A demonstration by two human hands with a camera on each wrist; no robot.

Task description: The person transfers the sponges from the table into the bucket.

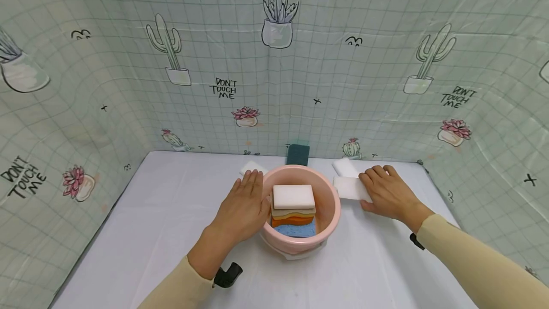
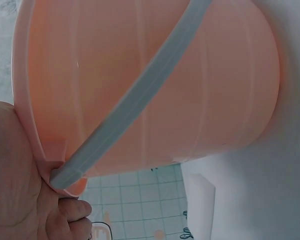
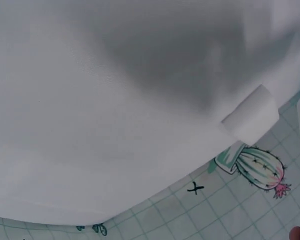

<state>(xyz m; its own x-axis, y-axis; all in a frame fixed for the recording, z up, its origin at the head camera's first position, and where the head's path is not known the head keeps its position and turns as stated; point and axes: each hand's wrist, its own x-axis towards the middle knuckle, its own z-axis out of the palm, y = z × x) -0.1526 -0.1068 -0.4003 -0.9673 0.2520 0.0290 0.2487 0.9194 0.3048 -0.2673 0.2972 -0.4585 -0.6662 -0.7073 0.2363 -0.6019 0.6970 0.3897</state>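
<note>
A pink bucket (image 1: 295, 246) stands on the white table, its grey handle (image 2: 130, 105) hanging down the side in the left wrist view. My left hand (image 1: 240, 209) rests against the bucket's left rim with fingers extended. Inside is a stack: a white sponge (image 1: 293, 197) on top, tan and orange layers (image 1: 292, 221) under it, and a blue sponge (image 1: 296, 231) below. To the right of the bucket, my right hand (image 1: 388, 192) grips the end of another white sponge (image 1: 348, 188), held beside the rim. Only fingertips of that hand enter the right wrist view.
Behind the bucket stands a dark green block (image 1: 298, 155). One white block (image 1: 253, 167) lies at the back left, partly behind my left fingers, and another white block (image 1: 344, 167) at the back right. A cactus-print grid curtain (image 1: 321, 75) encloses the table's back and sides.
</note>
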